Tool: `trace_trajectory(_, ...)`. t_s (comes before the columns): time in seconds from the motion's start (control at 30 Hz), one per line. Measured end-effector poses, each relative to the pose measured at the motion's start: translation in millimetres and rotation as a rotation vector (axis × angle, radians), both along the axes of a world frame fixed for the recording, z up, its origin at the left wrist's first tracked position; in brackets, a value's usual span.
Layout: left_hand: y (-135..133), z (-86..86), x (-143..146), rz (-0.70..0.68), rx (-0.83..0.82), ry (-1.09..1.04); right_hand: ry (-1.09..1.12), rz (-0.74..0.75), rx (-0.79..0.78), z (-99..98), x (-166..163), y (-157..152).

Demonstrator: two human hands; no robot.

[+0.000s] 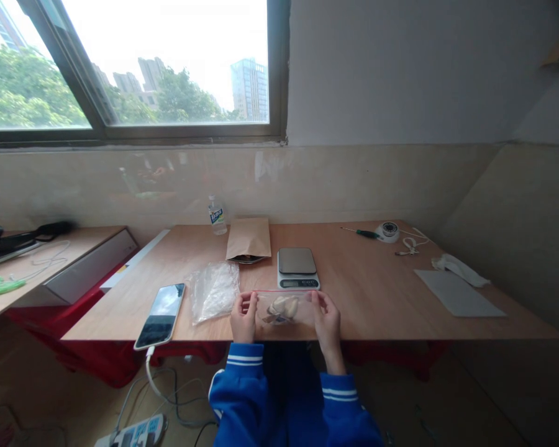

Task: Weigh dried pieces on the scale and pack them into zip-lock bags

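A small clear zip bag with a red seal strip and pale, light-brown pieces inside lies at the near edge of the wooden table. My left hand pinches its left top corner. My right hand pinches its right top corner. Both hands are closed on the bag's seal. Just behind the bag stands a small digital kitchen scale with nothing on its platform.
A pile of clear plastic bags and a phone on a cable lie to the left. A brown paper pouch and water bottle stand behind. A screwdriver, round device, grey sheet lie right.
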State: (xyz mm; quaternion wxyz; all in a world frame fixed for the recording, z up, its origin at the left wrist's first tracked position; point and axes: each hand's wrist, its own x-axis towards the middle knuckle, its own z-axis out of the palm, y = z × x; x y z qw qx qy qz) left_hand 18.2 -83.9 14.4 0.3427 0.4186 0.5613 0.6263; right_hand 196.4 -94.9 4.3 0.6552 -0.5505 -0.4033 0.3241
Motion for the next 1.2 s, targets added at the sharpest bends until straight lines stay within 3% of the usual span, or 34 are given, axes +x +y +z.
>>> trace_trajectory(0.33,3.6,-9.4,-1.2,-0.082,0.001,-0.148,0.181,0.18,0.013,-8.0,-4.3,6.3)
trace_trajectory(0.97,2.2,-11.7,-6.7,-0.044,-0.019,-0.192,0.173,0.124,0.006,-8.2,-4.3,1.1)
trace_trajectory(1.2,0.8,-14.6,-1.7,-0.179,-0.003,-0.195,0.216,0.206,0.032,-9.7,-3.1,1.8)
